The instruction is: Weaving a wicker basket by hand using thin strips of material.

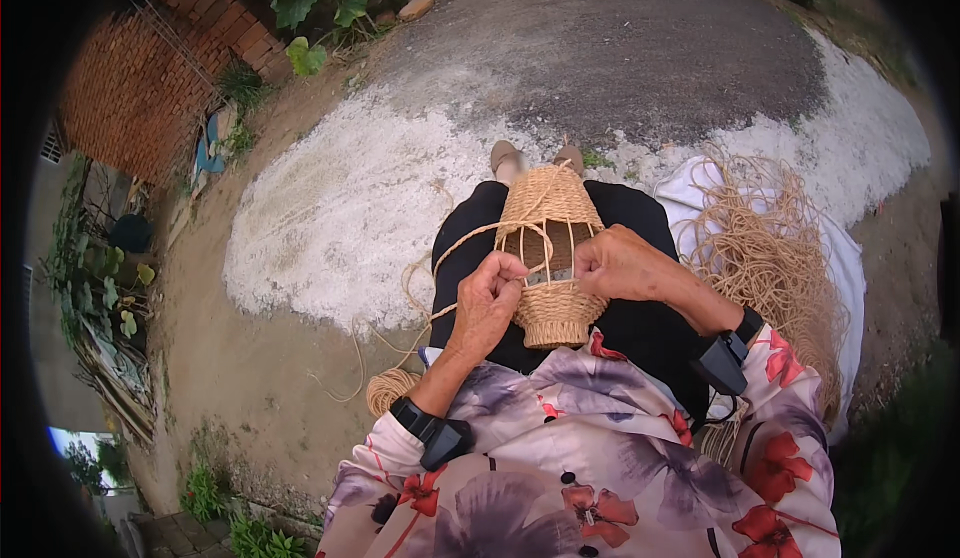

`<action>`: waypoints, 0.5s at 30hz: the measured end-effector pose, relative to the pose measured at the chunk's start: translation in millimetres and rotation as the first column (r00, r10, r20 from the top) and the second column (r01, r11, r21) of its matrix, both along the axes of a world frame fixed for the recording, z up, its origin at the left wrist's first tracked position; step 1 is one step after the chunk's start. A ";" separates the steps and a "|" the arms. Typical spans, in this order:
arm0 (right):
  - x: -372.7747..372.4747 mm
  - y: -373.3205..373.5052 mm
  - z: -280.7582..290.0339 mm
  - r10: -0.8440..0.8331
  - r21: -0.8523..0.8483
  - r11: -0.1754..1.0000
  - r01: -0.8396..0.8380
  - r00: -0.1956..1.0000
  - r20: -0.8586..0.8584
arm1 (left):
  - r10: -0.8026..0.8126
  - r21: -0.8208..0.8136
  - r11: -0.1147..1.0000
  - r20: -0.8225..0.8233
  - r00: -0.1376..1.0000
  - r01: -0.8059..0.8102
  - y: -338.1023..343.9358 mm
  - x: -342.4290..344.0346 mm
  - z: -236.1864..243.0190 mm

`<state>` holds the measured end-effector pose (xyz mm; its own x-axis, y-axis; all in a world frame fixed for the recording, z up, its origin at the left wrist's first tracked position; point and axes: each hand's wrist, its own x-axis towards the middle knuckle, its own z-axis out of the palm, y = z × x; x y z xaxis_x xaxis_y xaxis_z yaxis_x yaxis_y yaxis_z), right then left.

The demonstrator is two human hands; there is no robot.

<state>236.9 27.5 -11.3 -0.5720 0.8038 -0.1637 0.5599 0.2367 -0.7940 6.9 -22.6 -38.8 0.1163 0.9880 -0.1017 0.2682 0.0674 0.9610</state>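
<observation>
Basket (pixel 553 198) is lying on my lap between my knees, long axis pointing from my belly out toward my feet. The open band of bare ribs (pixel 573 250) sits right between my hands, neither one clearly nearer: left hand (pixel 490 293) at its left edge, right hand (pixel 622 264) at its right. Hands are apart, fingers curled in close; can't tell which strand either one is pinching. Weave's tight, straw-coloured and ropey, with a flared belly and narrower ends. Loose twisted cord (pixel 468 243) loops off left; on my right, a springy tangle (pixel 765 223) sits on white cloth (pixel 852 278).
</observation>
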 end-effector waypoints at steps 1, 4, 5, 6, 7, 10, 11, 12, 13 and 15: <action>-2.2 2.2 6.2 0.006 -0.054 0.999 -0.004 0.999 0.036 | 0.007 -0.013 1.000 -0.008 1.000 -0.007 -0.3 -1.5 0.8; -1.0 10.9 7.3 0.105 -0.075 0.992 -0.106 0.994 -0.012 | 0.019 -0.012 1.000 0.007 1.000 -0.019 -0.1 -0.8 4.7; 1.4 9.3 9.6 0.128 -0.079 0.989 -0.127 0.992 0.010 | 0.007 -0.011 1.000 -0.013 1.000 -0.007 -1.0 0.1 5.5; 0.5 6.6 12.1 0.124 -0.076 0.990 -0.123 0.992 0.014 | 0.006 -0.009 1.000 -0.041 0.999 -0.007 -2.5 -1.3 7.5; -0.2 2.2 15.2 0.133 0.058 0.988 -0.140 0.985 0.109 | 0.003 -0.006 1.000 -0.038 0.999 -0.003 -2.1 -0.8 8.2; -10.1 -14.7 22.9 0.089 0.308 0.931 -0.198 0.939 0.333 | 0.008 -0.020 1.000 -0.048 0.999 -0.009 -1.6 0.9 9.0; -13.5 -19.6 20.7 0.059 0.385 0.895 -0.225 0.916 0.398 | 0.020 -0.017 1.000 -0.053 0.998 -0.021 -1.8 1.7 9.1; -14.3 -22.8 18.9 0.021 0.456 0.852 -0.256 0.888 0.459 | 0.032 -0.012 0.999 -0.057 0.998 -0.033 -1.6 3.1 9.4; -13.2 -24.0 15.9 0.009 0.482 0.846 -0.229 0.910 0.415 | 0.029 -0.010 1.000 -0.055 0.998 -0.030 -1.7 3.5 8.7; -8.3 -20.5 14.2 0.013 0.397 0.907 -0.141 0.951 0.310 | 0.037 -0.001 0.999 -0.068 0.997 -0.038 -2.3 3.3 6.8</action>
